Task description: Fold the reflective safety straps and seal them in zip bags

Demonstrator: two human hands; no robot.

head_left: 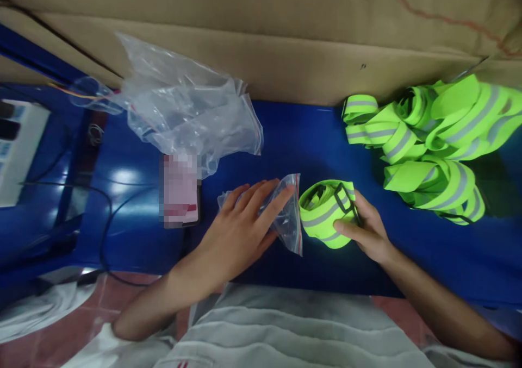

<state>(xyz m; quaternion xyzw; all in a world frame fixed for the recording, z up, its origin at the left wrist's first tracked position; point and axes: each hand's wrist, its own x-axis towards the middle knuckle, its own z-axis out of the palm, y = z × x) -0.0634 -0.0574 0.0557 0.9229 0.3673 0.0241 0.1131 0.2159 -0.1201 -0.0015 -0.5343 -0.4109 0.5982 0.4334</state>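
The right hand [367, 229] curls round a rolled strap [324, 224]; the left hand [240, 229], fingers loosely spread, lies on a small bag [289, 229] beside it; past that hand, a phone [179, 194] and more bags [191, 110]; past the right, more straps [440, 183].

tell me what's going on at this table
A person is handling a clear bag and a neon strap roll at a blue table. The left hand lies over the bag, fingers spread toward its red-striped edge. The right hand holds the roll right beside that edge, outside the bag. More straps lie in a heap to the right, and more clear bags lie beyond the left hand, near a phone.
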